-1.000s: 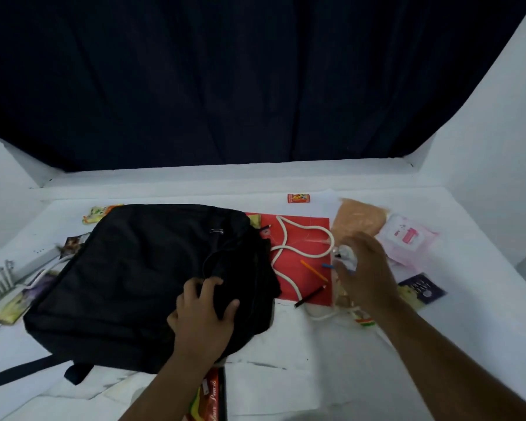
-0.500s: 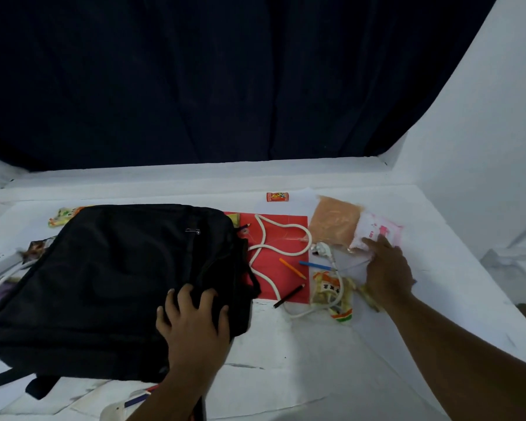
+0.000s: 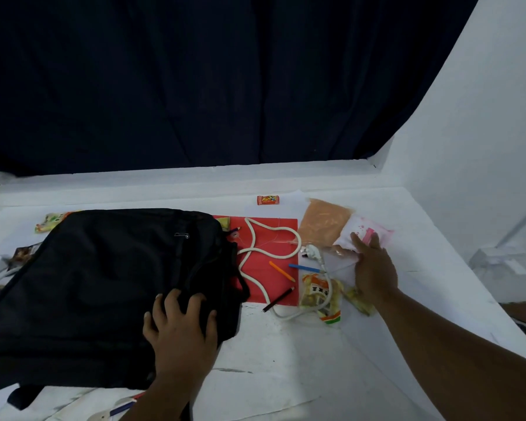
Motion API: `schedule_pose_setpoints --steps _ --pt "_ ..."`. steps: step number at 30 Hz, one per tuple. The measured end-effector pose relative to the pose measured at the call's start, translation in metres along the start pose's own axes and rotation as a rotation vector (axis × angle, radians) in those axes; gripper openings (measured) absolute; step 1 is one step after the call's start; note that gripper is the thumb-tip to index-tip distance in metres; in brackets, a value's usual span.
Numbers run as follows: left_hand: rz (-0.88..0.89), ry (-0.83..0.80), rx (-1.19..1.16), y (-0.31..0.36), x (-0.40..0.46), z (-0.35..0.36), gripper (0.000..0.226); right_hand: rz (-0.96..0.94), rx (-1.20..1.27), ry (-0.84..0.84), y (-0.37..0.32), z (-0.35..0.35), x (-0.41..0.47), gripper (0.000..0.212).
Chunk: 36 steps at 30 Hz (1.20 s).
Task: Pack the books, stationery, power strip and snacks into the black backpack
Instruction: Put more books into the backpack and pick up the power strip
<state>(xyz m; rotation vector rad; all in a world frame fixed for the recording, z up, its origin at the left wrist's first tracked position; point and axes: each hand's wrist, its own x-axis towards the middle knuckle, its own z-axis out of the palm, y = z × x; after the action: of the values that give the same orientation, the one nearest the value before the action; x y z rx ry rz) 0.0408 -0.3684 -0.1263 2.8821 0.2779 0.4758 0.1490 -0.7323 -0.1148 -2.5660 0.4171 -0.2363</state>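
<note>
- Under the left hand [image 3: 181,332]: black backpack [image 3: 104,287], soft matte fabric, lying flat on the white worktop [image 3: 286,375]; fingers curled, gripping the cloth near its opening.
- Under the right hand [image 3: 374,268]: white-and-pink snack pouch [image 3: 366,233], glossy, crinkled; fingers straight, pressing flat, not yet gripping.
- Between the hands: flat red book [image 3: 268,253], looped white rubbery power cord [image 3: 255,256] with plug, slim pencils [image 3: 281,271], printed snack packet [image 3: 318,294].
- Beyond the right hand: translucent orange pouch [image 3: 327,221].
- Packing apparently barely begun; all visible items outside the bag.

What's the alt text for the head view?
A person's left hand grips a black backpack on a white table; the right hand rests on a white-and-pink packet, beside a white cord, pencils and snacks.
</note>
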Motion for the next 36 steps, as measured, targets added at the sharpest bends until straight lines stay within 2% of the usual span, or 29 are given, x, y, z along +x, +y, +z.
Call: schedule_pose_setpoints --steps 5,9,11,16,19,21,26,30,33,36 --pt "-0.009 -0.017 -0.019 0.001 -0.001 -0.001 0.043 -0.066 0.277 0.272 -0.018 -0.014 -0.014 0.045" --pt "-0.036 -0.005 -0.080 0.001 0.000 -0.004 0.043 -0.135 0.452 0.360 -0.057 -0.023 -0.038 0.036" --pt "-0.076 0.017 -0.152 0.003 0.003 -0.009 0.042 -0.199 0.594 0.296 -0.073 -0.021 -0.051 0.038" --pt "-0.255 0.053 -0.355 -0.001 0.021 -0.038 0.075 -0.307 0.819 0.005 -0.112 -0.015 -0.082 0.042" --pt "-0.288 0.054 -0.450 -0.021 0.036 -0.059 0.065 -0.384 0.888 -0.166 -0.136 -0.013 -0.098 0.052" --pt "-0.372 0.065 -0.552 -0.039 0.048 -0.072 0.058 -0.457 0.869 -0.246 -0.149 -0.011 -0.106 0.057" --pt "-0.615 0.146 -0.964 -0.066 0.063 -0.119 0.055 -0.675 0.872 -0.354 -0.181 0.002 -0.119 0.061" --pt "-0.610 0.223 -1.151 -0.076 0.068 -0.163 0.052 -0.763 0.879 -0.455 -0.209 0.016 -0.122 0.063" --pt "-0.569 0.245 -1.173 -0.079 0.071 -0.182 0.049 -0.848 0.792 -0.492 -0.235 0.028 -0.121 0.068" --pt "-0.537 0.271 -1.168 -0.081 0.078 -0.195 0.049 -0.952 0.682 -0.524 -0.262 0.044 -0.116 0.063"
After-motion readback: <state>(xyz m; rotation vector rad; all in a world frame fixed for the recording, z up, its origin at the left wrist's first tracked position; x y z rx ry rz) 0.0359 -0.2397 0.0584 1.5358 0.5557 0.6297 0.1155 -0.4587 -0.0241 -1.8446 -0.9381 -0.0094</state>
